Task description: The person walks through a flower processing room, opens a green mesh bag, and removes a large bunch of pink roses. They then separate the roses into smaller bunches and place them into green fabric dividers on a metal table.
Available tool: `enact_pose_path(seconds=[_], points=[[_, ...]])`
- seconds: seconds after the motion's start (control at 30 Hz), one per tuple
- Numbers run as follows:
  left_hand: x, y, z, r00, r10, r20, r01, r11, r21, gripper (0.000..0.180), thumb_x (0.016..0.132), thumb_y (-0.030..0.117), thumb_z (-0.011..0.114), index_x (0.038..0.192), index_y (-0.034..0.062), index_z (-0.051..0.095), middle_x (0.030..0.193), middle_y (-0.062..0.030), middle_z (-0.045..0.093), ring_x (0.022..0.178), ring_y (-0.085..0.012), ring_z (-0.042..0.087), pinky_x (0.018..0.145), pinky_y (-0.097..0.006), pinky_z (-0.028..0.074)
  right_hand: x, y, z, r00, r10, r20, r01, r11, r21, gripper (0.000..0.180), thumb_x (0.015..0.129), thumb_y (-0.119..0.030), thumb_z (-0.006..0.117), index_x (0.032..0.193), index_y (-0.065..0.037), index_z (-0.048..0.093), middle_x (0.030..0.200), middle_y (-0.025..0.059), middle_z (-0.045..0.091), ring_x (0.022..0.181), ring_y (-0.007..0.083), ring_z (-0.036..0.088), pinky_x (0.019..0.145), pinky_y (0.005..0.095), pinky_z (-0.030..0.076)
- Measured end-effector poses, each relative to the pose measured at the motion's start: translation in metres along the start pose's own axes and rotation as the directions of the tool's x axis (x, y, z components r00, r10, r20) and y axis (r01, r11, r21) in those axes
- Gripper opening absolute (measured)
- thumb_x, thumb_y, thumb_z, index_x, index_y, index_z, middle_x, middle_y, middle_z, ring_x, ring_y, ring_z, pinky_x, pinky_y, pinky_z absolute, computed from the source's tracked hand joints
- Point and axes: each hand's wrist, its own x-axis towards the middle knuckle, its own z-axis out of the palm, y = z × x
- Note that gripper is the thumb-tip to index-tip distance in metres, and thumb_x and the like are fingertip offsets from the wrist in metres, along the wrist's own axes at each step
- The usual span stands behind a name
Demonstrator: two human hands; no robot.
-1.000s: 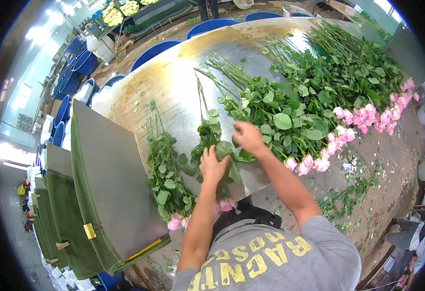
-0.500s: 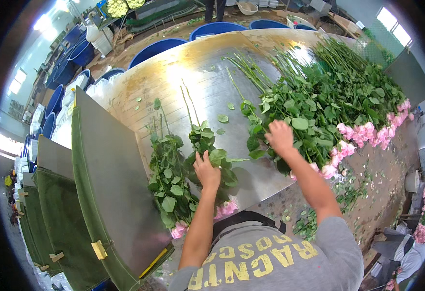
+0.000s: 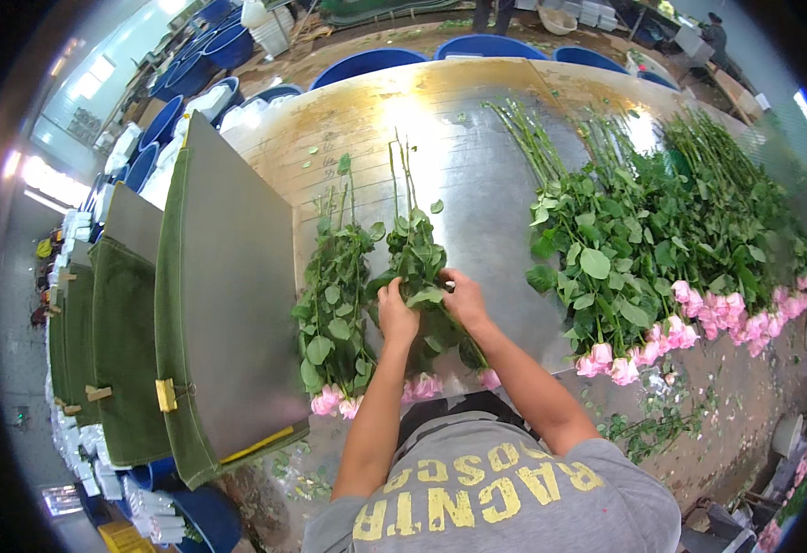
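Observation:
On the metal table (image 3: 496,240), my left hand (image 3: 398,315) is closed round the leafy stems of a small bunch of pink roses (image 3: 415,241). Its blooms lie toward me, over the near edge. At the bunch's right side, my right hand (image 3: 463,300) grips a single rose (image 3: 490,379) by its stem, the bloom hanging near the edge; leaves hide the fingertips of both hands. Another small bunch of roses (image 3: 334,304) rests just left of my left hand. Farther right spreads a large pile of pink roses (image 3: 597,263), stems pointing away.
Upright metal panels edged in green cloth (image 3: 228,276) stand along the table's left end, with a wooden clip (image 3: 166,395) on one. Blue tubs (image 3: 367,66) line the far edge. Cut leaves (image 3: 648,433) litter the floor at the right.
My right hand has come left from the large pile to the small bunch, bringing a rose with it. My left hand stays at the bunch. The whole view has shifted.

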Motion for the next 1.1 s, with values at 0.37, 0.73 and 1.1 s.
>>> enact_pose_path(seconds=[0.37,0.73,1.1], points=[[0.0,0.005,-0.03,0.871,-0.353,0.343,0.486,0.725,-0.488,0.054,0.08,0.007,0.067,0.129,0.0035,0.046,0.112,-0.0073,0.059,0.094,-0.0216,0.058,0.08,-0.039,0.047,-0.004,0.002,-0.003,0.996,0.088,0.013,-0.088,0.975,0.203,0.032,0.08,-0.015,0.06,0.109,-0.003,0.058,0.098,0.0212,0.065,0.091,0.0405,0.061,0.077,0.0438,0.049],[0.004,-0.013,-0.015,0.891,-0.399,0.215,0.417,0.535,-0.735,0.057,0.078,-0.001,0.06,0.133,0.0071,0.045,0.124,-0.0112,0.053,0.106,-0.0239,0.054,0.089,-0.036,0.043,-0.012,-0.001,0.007,0.989,0.146,0.002,-0.14,0.942,0.304,0.045,0.075,-0.006,0.066,0.118,-0.003,0.053,0.1,0.0131,0.065,0.091,0.0208,0.062,0.082,0.0327,0.048],[-0.009,0.004,-0.023,0.956,-0.16,0.247,0.287,0.699,-0.656,0.039,0.082,0.019,0.064,0.115,-0.0004,0.055,0.102,-0.0082,0.06,0.085,-0.0188,0.056,0.072,-0.034,0.048,-0.012,0.025,0.066,0.944,0.233,0.232,-0.309,0.389,0.868,0.044,0.081,0.003,0.059,0.123,0.005,0.049,0.115,0.0135,0.058,0.097,0.0191,0.058,0.081,0.0273,0.046]])
